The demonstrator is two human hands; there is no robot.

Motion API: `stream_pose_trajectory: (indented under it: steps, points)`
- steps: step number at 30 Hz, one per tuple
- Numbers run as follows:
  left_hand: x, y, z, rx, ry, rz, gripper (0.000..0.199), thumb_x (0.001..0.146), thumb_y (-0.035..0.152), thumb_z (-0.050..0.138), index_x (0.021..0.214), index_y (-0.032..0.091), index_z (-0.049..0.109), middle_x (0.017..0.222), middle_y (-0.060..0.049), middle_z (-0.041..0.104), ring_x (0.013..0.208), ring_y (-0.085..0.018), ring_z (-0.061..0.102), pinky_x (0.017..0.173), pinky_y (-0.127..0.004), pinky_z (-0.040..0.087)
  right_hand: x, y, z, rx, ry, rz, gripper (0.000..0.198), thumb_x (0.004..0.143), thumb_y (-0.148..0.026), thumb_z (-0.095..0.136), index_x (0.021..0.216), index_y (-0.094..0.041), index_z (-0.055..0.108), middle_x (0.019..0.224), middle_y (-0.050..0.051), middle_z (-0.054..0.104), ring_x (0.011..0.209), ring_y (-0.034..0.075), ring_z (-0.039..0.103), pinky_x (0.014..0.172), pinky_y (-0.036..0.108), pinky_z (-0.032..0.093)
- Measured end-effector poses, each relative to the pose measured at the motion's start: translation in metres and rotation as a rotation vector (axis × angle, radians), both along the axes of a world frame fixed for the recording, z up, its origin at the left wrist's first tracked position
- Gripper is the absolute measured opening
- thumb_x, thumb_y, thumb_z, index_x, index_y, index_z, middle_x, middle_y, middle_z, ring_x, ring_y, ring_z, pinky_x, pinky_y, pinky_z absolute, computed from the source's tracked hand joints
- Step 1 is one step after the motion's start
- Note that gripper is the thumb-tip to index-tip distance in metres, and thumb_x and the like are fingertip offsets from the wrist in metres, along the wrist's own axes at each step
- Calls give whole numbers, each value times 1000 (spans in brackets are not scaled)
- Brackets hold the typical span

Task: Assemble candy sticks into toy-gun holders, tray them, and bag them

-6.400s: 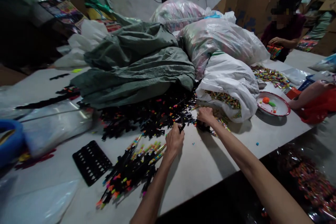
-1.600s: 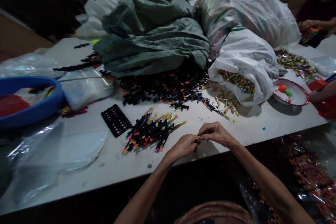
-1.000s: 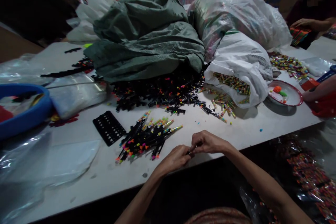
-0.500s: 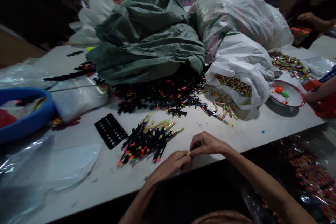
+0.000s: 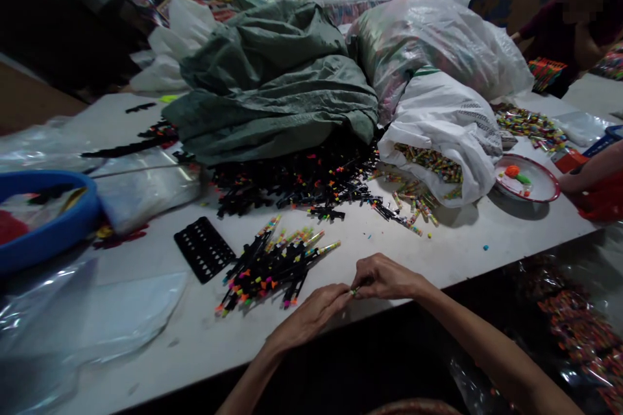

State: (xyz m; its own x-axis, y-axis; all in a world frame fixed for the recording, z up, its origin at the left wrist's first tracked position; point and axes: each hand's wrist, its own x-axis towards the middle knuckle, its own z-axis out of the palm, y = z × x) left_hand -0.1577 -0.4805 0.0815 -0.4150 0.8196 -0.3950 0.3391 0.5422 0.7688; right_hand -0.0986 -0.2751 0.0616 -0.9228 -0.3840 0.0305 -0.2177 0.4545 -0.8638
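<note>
At the table's front edge my left hand (image 5: 318, 310) and my right hand (image 5: 382, 277) meet, fingers closed at the tips. Between them shows the end of a small coloured tube (image 5: 353, 292); the fingers hide most of it. Just left and beyond my hands lies a pile of black toy guns (image 5: 272, 266) with bright orange, pink and yellow tips, several with colourful bead-filled tubes sticking out. Farther back, a larger heap of black toy guns (image 5: 292, 181) spills from under a dark green sack (image 5: 277, 104). Loose tubes (image 5: 421, 204) lie before a white sack (image 5: 442, 123).
A black slotted tray (image 5: 204, 249) lies left of the pile. A blue basin (image 5: 90, 207) and clear plastic bags (image 5: 131, 311) occupy the left side. At the right are a red-rimmed dish (image 5: 548, 191) and another person's arm (image 5: 584, 168). Large stuffed bags (image 5: 448, 32) stand behind.
Both hands stay together at the table edge with slightly shifted fingers; less of the tube shows between them. The camera view has tilted up slightly.
</note>
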Motion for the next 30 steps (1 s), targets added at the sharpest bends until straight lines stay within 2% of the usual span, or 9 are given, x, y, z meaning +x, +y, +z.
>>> stream_pose_trajectory:
  steps: [7, 9, 12, 14, 17, 20, 23, 26, 30]
  points:
    - [0, -8, -4, 8, -11, -97, 46, 94, 49, 24, 82, 17, 55, 81, -2, 57, 77, -14, 52, 72, -24, 39, 5, -15, 15, 107, 69, 53, 13, 83, -24, 61, 85, -16, 72, 77, 4, 64, 71, 13, 57, 65, 21, 38]
    - [-4, -14, 2, -5, 69, -123, 47, 95, 48, 23, 82, 17, 56, 80, -2, 57, 77, -14, 52, 72, -24, 39, 3, -13, 14, 115, 47, 33, 19, 84, -29, 61, 94, -16, 70, 79, 5, 64, 72, 14, 57, 66, 22, 39]
    - [-22, -23, 17, -105, 459, -52, 44, 95, 44, 23, 91, 19, 58, 84, -3, 60, 82, -17, 53, 80, -31, 39, -4, 4, 1, 181, 41, -126, 45, 85, -33, 59, 126, -15, 53, 96, 8, 63, 77, 15, 56, 72, 26, 42]
    - [-42, -22, 26, -196, 828, 87, 37, 95, 42, 29, 104, 19, 57, 95, -7, 62, 92, -22, 53, 87, -38, 36, -11, 18, -9, 316, 53, -244, 47, 87, -23, 54, 131, -14, 45, 107, 11, 59, 84, 17, 56, 77, 28, 42]
    - [-73, 0, 26, -264, 1144, 161, 28, 92, 29, 38, 112, 17, 55, 109, -12, 59, 103, -27, 50, 91, -45, 34, -22, 32, -23, 580, 66, -334, 39, 83, -4, 44, 120, -15, 52, 111, 11, 56, 98, 20, 52, 82, 29, 39]
    - [-94, 43, 3, -239, 1121, 6, 19, 87, 15, 42, 95, 18, 60, 102, -10, 62, 98, -25, 53, 91, -45, 35, -26, 32, -31, 816, 47, -371, 34, 82, -1, 41, 107, -16, 57, 107, 11, 57, 102, 23, 50, 83, 32, 38]
    - [-104, 78, -25, -208, 1118, -10, 22, 82, 6, 45, 94, 16, 60, 105, -12, 61, 100, -26, 54, 92, -45, 34, -23, 32, -37, 923, -7, -445, 24, 83, -4, 41, 94, -16, 59, 103, 12, 59, 99, 24, 51, 77, 32, 37]
    - [-106, 92, -38, -164, 1134, 0, 25, 79, 4, 46, 98, 14, 59, 108, -15, 60, 104, -28, 53, 94, -46, 33, -19, 39, -41, 788, -29, -523, 15, 83, -9, 45, 87, -16, 58, 95, 10, 61, 88, 21, 55, 70, 29, 37]
    - [-94, 91, -33, -84, 1137, -35, 21, 83, 7, 39, 92, 12, 57, 96, -14, 61, 96, -26, 55, 95, -44, 34, -18, 47, -41, 185, -31, -639, 6, 81, -24, 52, 81, -18, 51, 70, 0, 56, 64, 14, 51, 59, 25, 36]
